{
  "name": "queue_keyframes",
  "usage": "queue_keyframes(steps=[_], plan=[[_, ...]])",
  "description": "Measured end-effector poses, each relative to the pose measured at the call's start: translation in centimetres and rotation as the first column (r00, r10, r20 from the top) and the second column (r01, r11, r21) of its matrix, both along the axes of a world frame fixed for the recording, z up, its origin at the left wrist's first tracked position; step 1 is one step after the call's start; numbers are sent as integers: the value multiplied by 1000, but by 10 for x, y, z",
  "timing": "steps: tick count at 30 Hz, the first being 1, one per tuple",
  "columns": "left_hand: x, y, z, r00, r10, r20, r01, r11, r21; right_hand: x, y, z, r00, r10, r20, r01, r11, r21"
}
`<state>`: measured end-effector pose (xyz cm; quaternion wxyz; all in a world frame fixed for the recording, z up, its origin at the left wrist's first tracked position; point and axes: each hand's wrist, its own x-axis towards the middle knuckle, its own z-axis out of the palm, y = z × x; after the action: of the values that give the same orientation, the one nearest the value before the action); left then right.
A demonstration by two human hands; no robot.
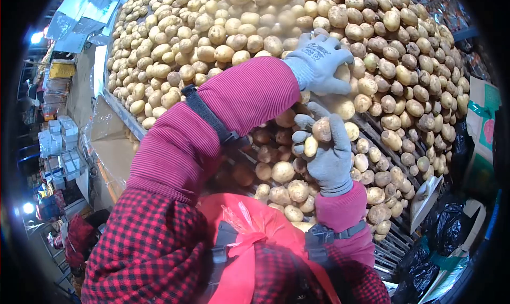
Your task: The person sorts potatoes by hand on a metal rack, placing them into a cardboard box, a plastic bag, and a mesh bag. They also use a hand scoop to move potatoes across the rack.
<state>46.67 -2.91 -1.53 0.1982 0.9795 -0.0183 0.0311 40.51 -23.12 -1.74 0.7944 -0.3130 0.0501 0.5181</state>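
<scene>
My left hand [320, 64], in a pale grey-blue work glove, lies on the potato pile [212, 36] with its fingers spread. A potato [343, 72] shows between two of its fingers, and a larger one touches its lower side. Nearer to me, my right hand [330, 158], in a similar soiled glove, is turned palm up with its fingers curled around two potatoes. One is a brownish potato [321, 129], the other a smaller yellow potato [311, 146]. Several loose potatoes [283, 172] lie on slats just below and left of it.
Metal slats [390, 251] show through at the lower right. Black plastic bags [446, 232] and cardboard [484, 99] stand along the right. A raised metal edge [123, 113] borders the pile on the left. Stacked white boxes [59, 139] stand farther left, and a person [82, 240] is at the lower left.
</scene>
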Motion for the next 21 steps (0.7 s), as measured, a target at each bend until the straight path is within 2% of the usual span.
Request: queue_keyframes(steps=[2, 5, 6, 8, 9, 10, 12, 13, 15, 18, 20, 21], plan=[[-8, 5, -2, 1000, 1, 16, -1, 1000, 3, -2, 2, 4, 998, -5, 65, 7, 999, -37], [-27, 0, -25, 971, -21, 239, 22, 1000, -2, 0, 0, -2, 1000, 2, -21, 0, 998, 61], [-36, -2, -29, 981, -1, 194, -4, 1000, 27, 1, -1, -1, 1000, 3, -16, -2, 999, 54], [-62, 2, -33, 952, -64, 299, -1, 977, 212, -1, 1, 1, 1000, -7, 5, 7, 1000, 28], [-75, 6, -35, 969, -19, 247, -24, 985, 171, -2, 0, 2, 999, -18, 27, 18, 1000, 15], [-91, 4, -11, 985, 72, 158, -69, 997, -28, -3, 2, 4, 998, -21, 54, 19, 999, 31], [-111, 12, -5, 986, 108, 130, -101, 993, -62, -2, -1, -2, 999, -22, 25, 21, 998, 59], [-123, 15, -5, 976, 111, 187, -108, 994, -25, -2, -2, -1, 1000, -14, 27, 12, 998, 61], [-141, 23, -3, 976, 118, 181, -123, 992, 17, -4, -1, 0, 992, -15, 126, 10, 999, 38], [-168, 35, -5, 969, 147, 198, -168, 981, 93, -6, -2, -2, 983, -34, 181, 30, 999, 20], [-182, 42, -10, 961, 120, 249, -172, 965, 200, -6, -4, -1, 992, -48, 117, 46, 999, 19], [-189, 44, -5, 970, 147, 194, -190, 955, 229, -7, -3, 1, 987, -42, 158, 42, 999, 2]])
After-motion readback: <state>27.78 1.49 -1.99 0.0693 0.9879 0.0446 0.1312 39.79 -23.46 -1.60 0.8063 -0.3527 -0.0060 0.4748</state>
